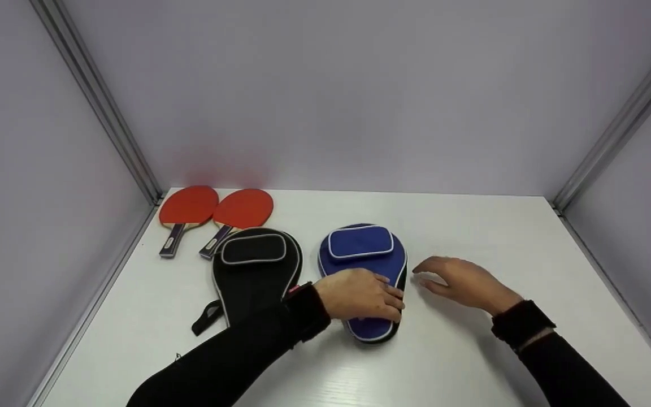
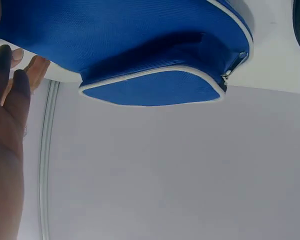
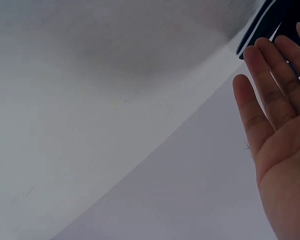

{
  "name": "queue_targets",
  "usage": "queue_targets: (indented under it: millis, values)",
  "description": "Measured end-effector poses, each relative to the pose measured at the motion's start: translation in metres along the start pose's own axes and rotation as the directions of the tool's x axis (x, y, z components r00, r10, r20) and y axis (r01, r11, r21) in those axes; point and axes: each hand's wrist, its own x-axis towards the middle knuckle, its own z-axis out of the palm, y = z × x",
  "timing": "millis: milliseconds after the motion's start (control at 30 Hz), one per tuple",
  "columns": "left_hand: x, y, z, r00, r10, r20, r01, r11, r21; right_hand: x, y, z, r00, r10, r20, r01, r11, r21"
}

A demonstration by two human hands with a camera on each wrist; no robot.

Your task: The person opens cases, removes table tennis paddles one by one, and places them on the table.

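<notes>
The blue bag [image 1: 366, 261] lay on the white table [image 1: 472, 226] right in front of me, with its thin end toward me. My left hand [image 1: 362, 297] rested across that thin end, back of the hand up, its fingers only a little bent and reaching to the right edge. My right hand [image 1: 467, 282] was just beside the bag's right side, its fingers nearly straight and its thumb a bit apart. Farther up was the bag's little pocket [image 1: 361, 242] with white trim. To the left lay a black bag [image 1: 255, 291], and my left sleeve [image 1: 207, 359] hid its near end. Farther back on the left, two red bats [image 1: 190, 204] lay side by side, handles toward me. Behind them stood a pale wall [image 1: 348, 102].
</notes>
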Motion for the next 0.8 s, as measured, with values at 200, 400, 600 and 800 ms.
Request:
queue_targets:
  millis: [200,400,600,800]
  values:
    - [-0.005,-0.004,0.006,0.997,0.005,-0.073,-0.005,1.0,-0.006,0.001,-0.002,0.004,0.996,-0.086,0.004,0.086,0.996,-0.023]
    - [-0.012,-0.008,0.007,0.987,-0.003,-0.163,0.009,0.999,0.04,0.003,-0.004,0.005,0.989,-0.149,-0.014,0.147,0.986,-0.081]
    - [-0.018,-0.011,0.004,0.964,-0.016,-0.266,0.052,0.99,0.128,0.008,-0.008,0.009,0.979,-0.202,-0.023,0.197,0.971,-0.136]
    - [-0.024,-0.016,0.002,0.958,-0.039,-0.284,0.083,0.986,0.144,0.011,-0.009,0.014,0.967,-0.25,-0.044,0.239,0.956,-0.172]
